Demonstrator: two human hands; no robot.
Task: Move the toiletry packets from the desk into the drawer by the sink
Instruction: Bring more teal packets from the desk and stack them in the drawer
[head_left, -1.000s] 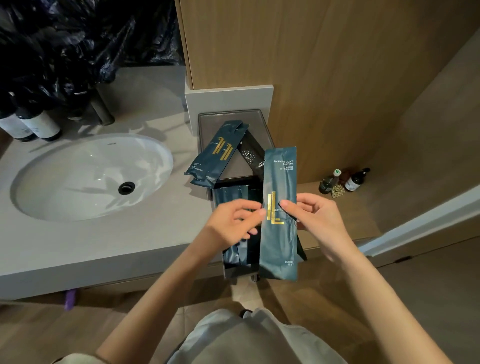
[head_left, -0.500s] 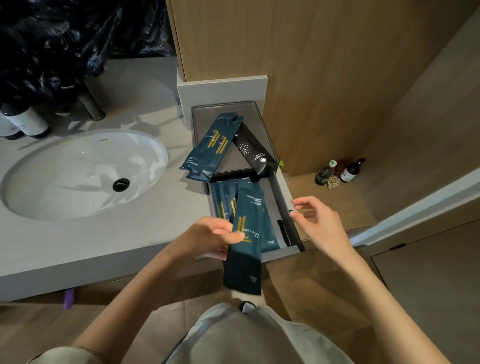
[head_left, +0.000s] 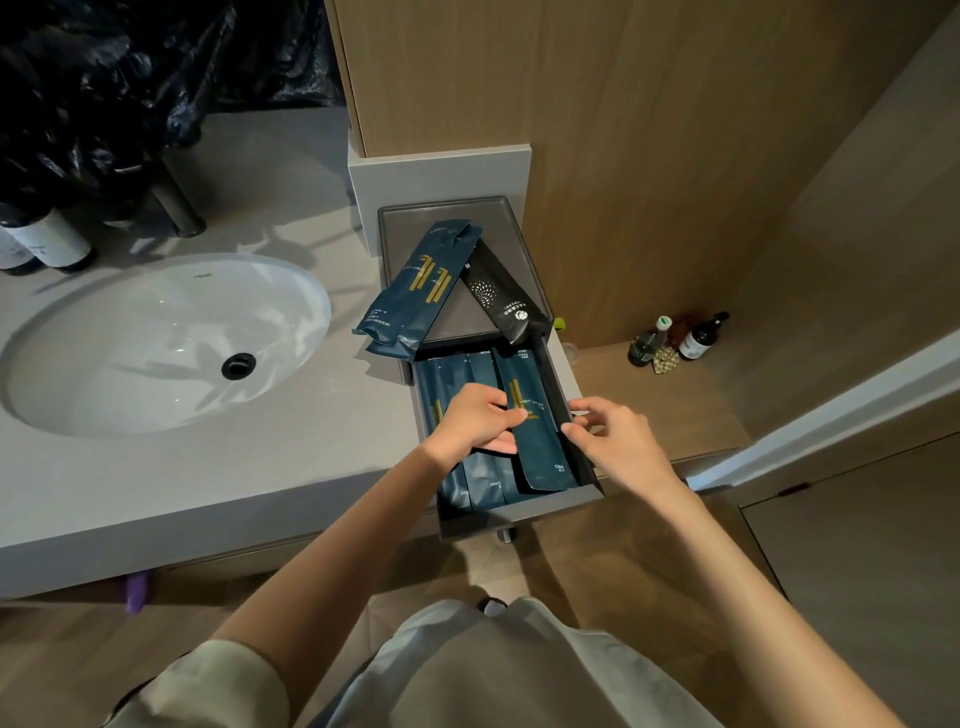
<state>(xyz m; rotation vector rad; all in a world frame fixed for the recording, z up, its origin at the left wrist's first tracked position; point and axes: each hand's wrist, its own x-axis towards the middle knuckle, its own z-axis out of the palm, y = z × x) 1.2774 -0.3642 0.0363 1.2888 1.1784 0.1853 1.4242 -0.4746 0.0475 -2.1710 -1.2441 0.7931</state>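
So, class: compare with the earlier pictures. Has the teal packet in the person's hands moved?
Yes. The teal packet has gone down from above the drawer front into the drawer, left hand on it.

The person wears a loose, pale grey-green short-sleeved top (head_left: 498, 670); both forearms and 2 hands are bare.
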